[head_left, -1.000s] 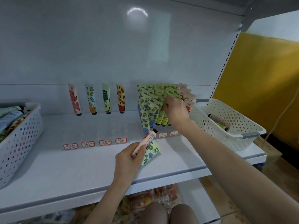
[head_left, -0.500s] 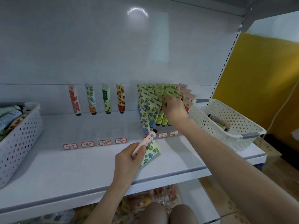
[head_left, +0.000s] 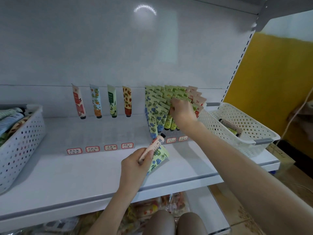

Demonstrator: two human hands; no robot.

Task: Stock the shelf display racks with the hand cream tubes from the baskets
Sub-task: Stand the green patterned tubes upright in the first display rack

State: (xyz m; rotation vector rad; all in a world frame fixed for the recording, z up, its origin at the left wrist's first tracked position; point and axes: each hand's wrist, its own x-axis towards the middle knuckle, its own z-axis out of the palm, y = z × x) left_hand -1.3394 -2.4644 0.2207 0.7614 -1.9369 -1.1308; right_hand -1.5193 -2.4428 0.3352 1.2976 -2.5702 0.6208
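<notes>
A white shelf carries the display rack; its red-bordered handwritten labels are unreadable. The left basket and right basket flanking the rack hold tubes. Before the rack, the left hand has its grip pinching a pink tube and a blue-flowered tube; the right hand has its grip curled on green tubes standing in the rack.

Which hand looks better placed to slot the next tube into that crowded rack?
Probably the right hand: it is up at the green tubes in the rack. The left hand sits lower, its grip full with two tubes.
</notes>
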